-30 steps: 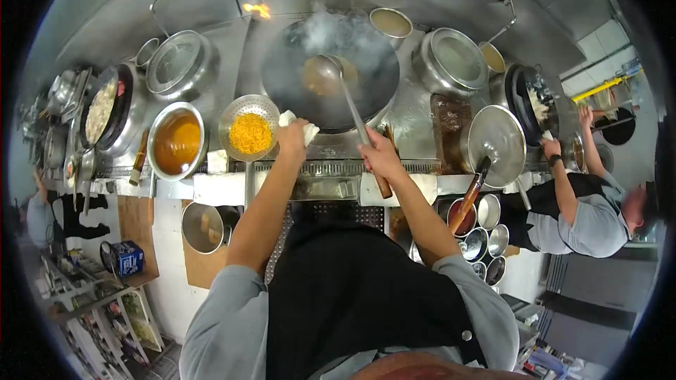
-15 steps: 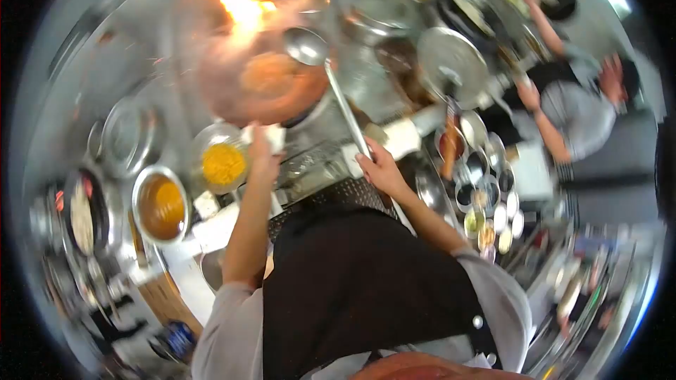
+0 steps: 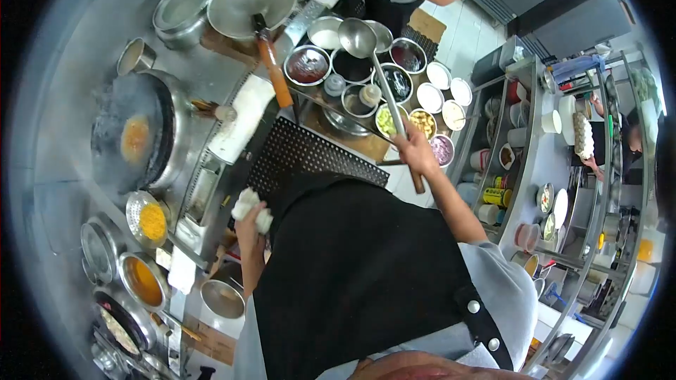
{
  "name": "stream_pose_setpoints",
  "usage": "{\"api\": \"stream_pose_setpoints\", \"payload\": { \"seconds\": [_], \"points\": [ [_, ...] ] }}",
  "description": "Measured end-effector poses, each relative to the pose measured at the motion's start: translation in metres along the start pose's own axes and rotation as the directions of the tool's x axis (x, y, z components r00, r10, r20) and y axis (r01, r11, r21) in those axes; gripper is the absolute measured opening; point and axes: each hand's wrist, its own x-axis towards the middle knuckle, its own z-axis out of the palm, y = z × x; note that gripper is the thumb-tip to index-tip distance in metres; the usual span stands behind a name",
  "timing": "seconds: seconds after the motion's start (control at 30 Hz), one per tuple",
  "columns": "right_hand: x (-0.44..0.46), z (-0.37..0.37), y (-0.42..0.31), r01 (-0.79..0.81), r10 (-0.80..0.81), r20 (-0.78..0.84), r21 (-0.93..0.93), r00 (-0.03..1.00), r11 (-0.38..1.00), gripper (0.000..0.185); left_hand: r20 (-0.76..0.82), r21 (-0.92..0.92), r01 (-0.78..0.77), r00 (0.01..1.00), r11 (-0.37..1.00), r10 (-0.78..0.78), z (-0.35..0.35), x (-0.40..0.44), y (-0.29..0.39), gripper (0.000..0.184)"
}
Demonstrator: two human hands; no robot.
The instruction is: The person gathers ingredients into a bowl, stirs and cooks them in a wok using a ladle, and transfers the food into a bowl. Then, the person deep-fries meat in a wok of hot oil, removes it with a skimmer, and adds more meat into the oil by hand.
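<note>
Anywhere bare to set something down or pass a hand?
Set down: stovetop steel between wok and steel pot. Pass a hand: over the perforated mat, between apron and bowls. Crowded: those closely packed bowls, crossed in view by the ladle in the right hand.

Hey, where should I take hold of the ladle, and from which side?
Take the ladle by the wooden end of its handle, probably best from the near side with your right hand. Its bowl is at the far end of a long, straight shaft, leaving the wooden end closest to you. Your right hand is closed around the handle near there.
</note>
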Motion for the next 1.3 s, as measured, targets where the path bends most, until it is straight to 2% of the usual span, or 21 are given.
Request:
{"api": "stream_pose_setpoints", "payload": {
  "seconds": [0.03,0.07,0.1,0.13,0.17,0.2,0.27,0.3,0.47,0.53,0.67,0.73,0.8,0.93,0.97,1.0,1.1,1.13,1.2,1.27,1.3],
  "points": [
    [0.006,-0.021,-0.004,-0.041,0.05,0.076,-0.118,0.996,0.992,0.057,0.003,-0.009,0.029,1.0,1.0,-0.029,0.031,-0.005,-0.002,0.032],
    [0.022,-0.03,0.027,-0.009,0.017,0.084,-0.101,0.996,0.995,0.056,0.004,-0.023,0.057,0.998,0.998,-0.057,0.053,-0.01,-0.006,0.034],
    [0.028,-0.037,0.031,-0.063,0.076,0.107,-0.122,0.991,0.991,0.055,-0.018,-0.028,0.068,0.998,0.997,-0.068,0.065,-0.014,-0.011,0.034],
    [0.034,-0.042,0.033,-0.111,0.129,0.125,-0.143,0.984,0.983,0.054,0.056,0.03,0.087,0.995,0.996,-0.088,0.074,-0.016,-0.014,0.037],
    [0.041,-0.043,0.036,-0.051,0.068,0.14,-0.116,0.988,0.992,0.051,0.131,0.09,0.096,0.986,0.991,-0.107,0.082,-0.018,-0.017,0.04],
    [0.046,-0.047,0.038,-0.052,0.069,0.154,-0.114,0.986,0.992,0.051,0.116,0.089,0.097,0.987,0.991,-0.107,0.088,-0.022,-0.022,0.04],
    [0.053,-0.051,0.042,-0.104,0.121,0.19,-0.1,0.974,0.99,0.049,0.067,0.349,-0.036,0.998,0.937,0.014,0.095,-0.03,-0.035,0.046],
    [0.059,-0.048,0.058,0.028,-0.015,0.162,-0.077,0.987,0.997,0.046,0.061,0.414,-0.112,0.994,0.903,0.096,0.091,-0.03,-0.046,0.047],
    [0.064,-0.053,0.057,-0.098,0.103,0.228,-0.033,0.968,0.995,0.043,0.049,0.499,-0.076,0.997,0.863,0.059,0.079,-0.035,-0.06,0.042],
    [0.061,-0.054,0.055,-0.132,0.108,0.218,0.102,0.97,0.986,0.036,0.035,0.502,-0.052,0.999,0.863,0.04,0.079,-0.037,-0.058,0.04],
    [0.061,-0.057,0.054,-0.166,0.116,0.194,0.265,0.974,0.95,0.034,-0.02,0.57,-0.104,0.99,0.815,0.14,0.079,-0.034,-0.049,0.04],
    [0.061,-0.06,0.045,-0.18,0.13,0.206,0.251,0.97,0.951,0.033,-0.023,0.589,-0.142,0.981,0.795,0.193,0.077,-0.028,-0.045,0.041],
    [0.057,-0.059,0.034,-0.192,0.144,0.173,0.306,0.974,0.932,0.043,-0.032,0.556,-0.099,0.99,0.825,0.14,0.07,-0.02,-0.038,0.046],
    [0.04,-0.049,-0.018,-0.201,0.119,0.237,0.36,0.964,0.911,0.037,0.004,0.685,-0.165,0.975,0.71,0.223,0.055,-0.008,-0.022,0.052],
    [0.034,-0.04,-0.037,-0.188,0.113,0.229,0.341,0.967,0.921,0.035,0.029,0.678,-0.169,0.979,0.715,0.204,0.033,0.011,-0.033,0.054],
    [0.034,-0.031,-0.048,-0.162,0.064,0.289,0.329,0.955,0.93,0.047,0.021,0.668,-0.178,0.975,0.723,0.221,0.029,0.016,-0.018,0.054],
    [0.028,0.018,-0.103,-0.165,0.001,0.408,0.367,0.913,0.915,0.05,0.136,0.775,-0.177,0.984,0.607,0.113,0.005,0.034,0.022,0.063],
    [0.029,0.041,-0.123,-0.167,-0.027,0.465,0.372,0.885,0.913,0.05,0.098,0.761,-0.163,0.986,0.627,0.137,-0.008,0.042,0.031,0.063],
    [0.034,0.094,-0.159,-0.198,-0.051,0.549,0.385,0.835,0.902,0.044,0.213,0.768,-0.396,0.9,0.504,0.381,-0.033,0.051,0.05,0.068],
    [0.044,0.157,-0.193,-0.213,-0.023,0.627,0.298,0.779,0.931,0.047,0.212,0.753,-0.408,0.893,0.517,0.396,-0.066,0.061,0.065,0.075],
    [0.05,0.191,-0.205,-0.169,-0.049,0.67,0.257,0.741,0.952,0.05,0.161,0.718,-0.367,0.914,0.591,0.372,-0.079,0.059,0.071,0.072]
  ]
}}
